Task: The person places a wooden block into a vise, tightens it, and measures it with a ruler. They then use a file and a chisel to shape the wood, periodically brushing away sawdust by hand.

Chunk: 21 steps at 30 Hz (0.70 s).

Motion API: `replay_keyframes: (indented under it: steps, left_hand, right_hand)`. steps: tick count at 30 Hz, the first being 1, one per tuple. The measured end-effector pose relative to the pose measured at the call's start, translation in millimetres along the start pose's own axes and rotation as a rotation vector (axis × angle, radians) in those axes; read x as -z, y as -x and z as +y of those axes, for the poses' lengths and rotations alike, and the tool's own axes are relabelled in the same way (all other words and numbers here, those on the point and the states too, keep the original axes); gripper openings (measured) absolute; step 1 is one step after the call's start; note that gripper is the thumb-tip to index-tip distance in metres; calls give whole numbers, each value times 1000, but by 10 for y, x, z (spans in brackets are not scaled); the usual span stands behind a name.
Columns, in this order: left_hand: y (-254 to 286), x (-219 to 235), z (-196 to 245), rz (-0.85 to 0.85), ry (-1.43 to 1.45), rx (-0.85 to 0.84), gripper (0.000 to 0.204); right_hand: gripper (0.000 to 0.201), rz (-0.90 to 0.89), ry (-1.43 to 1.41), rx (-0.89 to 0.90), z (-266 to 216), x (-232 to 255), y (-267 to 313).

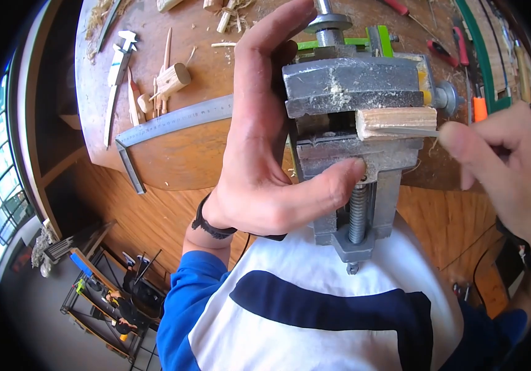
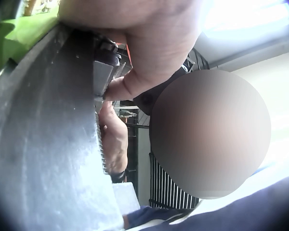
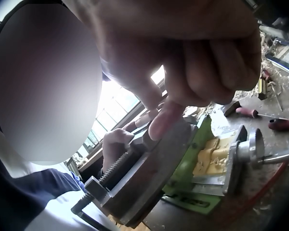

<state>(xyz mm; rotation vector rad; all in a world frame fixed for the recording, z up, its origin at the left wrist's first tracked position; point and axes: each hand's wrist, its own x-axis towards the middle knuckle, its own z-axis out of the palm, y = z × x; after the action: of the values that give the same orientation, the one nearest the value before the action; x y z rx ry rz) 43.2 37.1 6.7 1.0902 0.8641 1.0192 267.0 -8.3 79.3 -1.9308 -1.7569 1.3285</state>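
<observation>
In the head view a metal vise (image 1: 355, 77) holds a short, pale wooden block (image 1: 395, 117) between its jaws at the right end. My left hand (image 1: 256, 161) spans the vise's left side. Its thumb lies across the front jaw below the block, and the index finger stretches along the far side. My right hand (image 1: 500, 154) pinches a thin metal blade (image 1: 405, 131), which lies along the block's near face; I cannot tell its kind. In the right wrist view the right hand's fingers (image 3: 197, 72) are curled, and the vise's screw (image 3: 116, 168) shows below.
A steel square (image 1: 179, 117), a caliper (image 1: 117, 68) and a wooden mallet-like piece (image 1: 172, 80) lie left on the workbench (image 1: 172, 161). Red-handled tools (image 1: 460, 46) and a green-edged board (image 1: 485, 62) are at the right. Wood shavings are scattered about.
</observation>
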Motion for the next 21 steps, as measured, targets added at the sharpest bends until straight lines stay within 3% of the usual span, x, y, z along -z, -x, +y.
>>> replay_keyframes:
  steps: [21]
  left_hand:
    - [-18, 14, 0, -13, 10, -48, 110]
  right_hand:
    - [52, 34, -29, -31, 54, -58, 84]
